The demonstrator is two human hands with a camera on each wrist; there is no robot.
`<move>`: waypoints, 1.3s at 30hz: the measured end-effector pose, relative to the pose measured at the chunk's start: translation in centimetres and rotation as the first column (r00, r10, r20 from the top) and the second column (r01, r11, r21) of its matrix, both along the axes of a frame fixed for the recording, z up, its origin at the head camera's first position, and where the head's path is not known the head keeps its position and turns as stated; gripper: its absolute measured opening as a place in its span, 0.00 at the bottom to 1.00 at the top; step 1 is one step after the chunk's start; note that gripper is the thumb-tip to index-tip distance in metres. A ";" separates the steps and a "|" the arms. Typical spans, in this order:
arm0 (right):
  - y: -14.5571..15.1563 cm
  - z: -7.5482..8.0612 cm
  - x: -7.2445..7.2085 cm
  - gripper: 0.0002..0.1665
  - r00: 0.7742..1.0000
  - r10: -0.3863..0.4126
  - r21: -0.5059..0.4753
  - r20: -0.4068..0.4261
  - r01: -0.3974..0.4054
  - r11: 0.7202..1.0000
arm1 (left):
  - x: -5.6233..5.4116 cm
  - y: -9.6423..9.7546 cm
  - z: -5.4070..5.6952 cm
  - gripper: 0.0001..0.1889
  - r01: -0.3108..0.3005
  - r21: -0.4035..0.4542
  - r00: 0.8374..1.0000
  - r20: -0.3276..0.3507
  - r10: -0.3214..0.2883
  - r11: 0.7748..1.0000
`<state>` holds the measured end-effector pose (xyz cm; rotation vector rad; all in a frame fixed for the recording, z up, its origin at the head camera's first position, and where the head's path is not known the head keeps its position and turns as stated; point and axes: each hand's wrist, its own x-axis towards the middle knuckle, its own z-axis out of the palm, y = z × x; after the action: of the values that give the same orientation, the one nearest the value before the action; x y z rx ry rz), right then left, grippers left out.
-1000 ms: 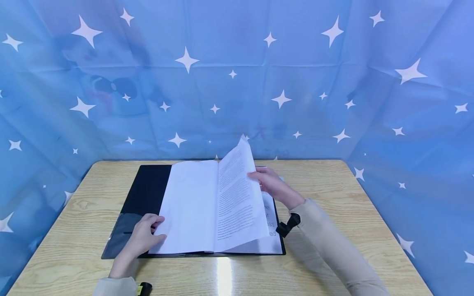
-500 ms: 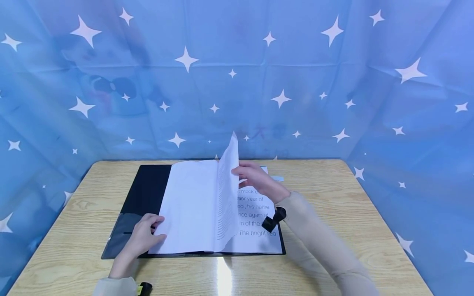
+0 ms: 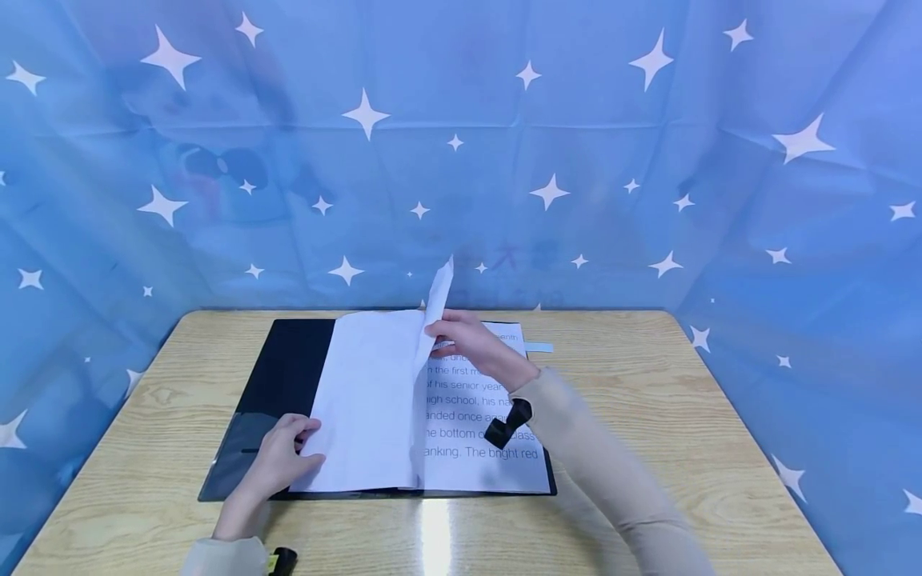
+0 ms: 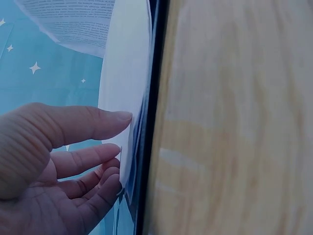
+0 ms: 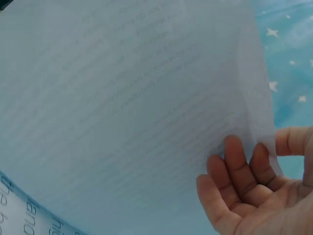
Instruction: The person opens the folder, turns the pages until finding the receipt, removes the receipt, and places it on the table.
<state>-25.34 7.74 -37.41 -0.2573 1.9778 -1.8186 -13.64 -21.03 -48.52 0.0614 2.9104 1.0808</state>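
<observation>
A black folder (image 3: 288, 368) lies spread on the table with white pages on both sides. My right hand (image 3: 471, 344) pinches the edge of one page (image 3: 439, 292), thumb on one side and fingers on the other. That page stands almost on edge near the middle fold, and faint print shows on it in the right wrist view (image 5: 146, 98). My left hand (image 3: 277, 456) rests at the near left edge of the blank left page (image 3: 367, 400), thumb and fingertips touching it with nothing gripped. A large-print page (image 3: 483, 464) lies uncovered on the right.
A light-blue tab (image 3: 539, 347) sticks out past the folder's right edge. The wooden table (image 3: 648, 400) extends around the folder, and a blue star-patterned curtain (image 3: 612, 160) hangs behind it.
My right hand has carried the pinched page leftward from the right side to near the fold, uncovering the large-print page. The left hand has stayed in place.
</observation>
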 end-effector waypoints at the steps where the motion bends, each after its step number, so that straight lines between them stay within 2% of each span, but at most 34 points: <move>1: -0.2 0.0 0.0 0.18 1.000 -0.003 0.000 0.001 0.003 1.000 | 0.0 0.0 0.0 0.23 0.001 0.000 1.000 0.000 -0.001 1.000; 13: -3.7 -0.3 -0.2 0.16 1.000 -0.016 0.008 0.023 0.015 1.000 | 0.1 0.0 0.3 0.23 -0.005 -0.020 1.000 -0.001 0.005 1.000; 22: -6.6 -1.3 -0.4 0.07 0.998 -0.027 0.006 0.053 0.027 1.000 | -0.1 -0.1 0.2 0.22 0.008 -0.043 1.000 -0.012 -0.008 0.999; 27: -7.7 -1.8 -0.3 0.10 0.998 -0.034 0.045 0.054 0.031 0.998 | 0.0 0.0 0.3 0.21 0.024 -0.055 1.000 -0.018 -0.025 0.998; 31: -8.4 -2.3 -0.1 0.13 0.998 -0.040 0.083 0.047 0.036 0.996 | 0.2 -0.2 0.8 0.20 0.048 -0.048 0.999 -0.023 -0.049 0.998; 34: -9.0 -2.7 -0.1 0.12 0.998 -0.041 0.099 0.047 0.036 0.994 | 0.5 -0.4 1.3 0.19 0.068 -0.048 0.997 -0.041 -0.070 0.997; 39: -9.7 -3.5 -0.1 0.10 0.998 -0.039 0.113 0.041 0.034 0.993 | 1.0 -0.6 2.4 0.12 0.082 -0.057 0.990 -0.113 -0.088 0.995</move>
<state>-25.39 -1.98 -40.88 -0.1473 2.0594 -1.7125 -12.65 -21.63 -46.15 0.2520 3.0041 1.0213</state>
